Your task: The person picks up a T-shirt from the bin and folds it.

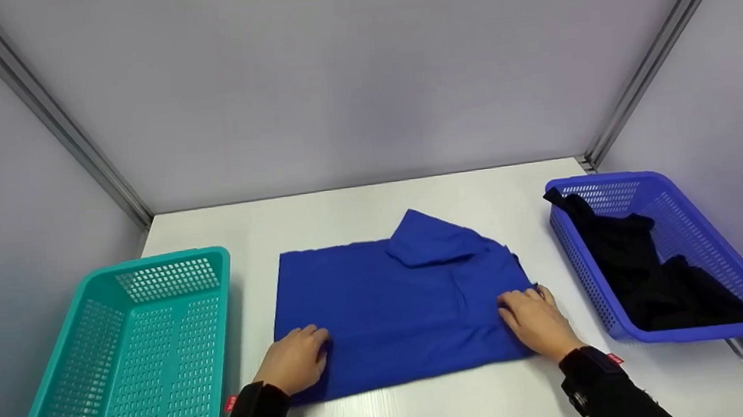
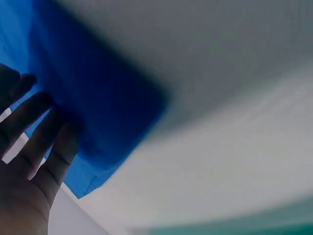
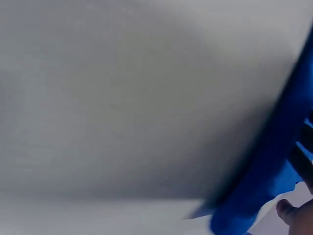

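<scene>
A blue shirt (image 1: 379, 307) lies folded on the white table, with one pointed flap (image 1: 433, 237) turned up across its far side. At its near left corner, my left hand (image 1: 296, 360) rests fingertips on the cloth; the left wrist view shows those fingers (image 2: 41, 129) nearly straight against the shirt (image 2: 98, 93). My right hand (image 1: 536, 321) touches the shirt's right edge. In the right wrist view its fingers (image 3: 303, 159) lie on the blue cloth (image 3: 269, 161), the thumb apart from them. Part of that hand is outside this view.
An empty teal basket (image 1: 223, 300) stands to the left of the shirt. On the right, a purple basket (image 1: 697, 222) holds black cloth (image 1: 642, 273), one end hanging over its rim. Grey panels (image 1: 362, 90) enclose the table's back and sides.
</scene>
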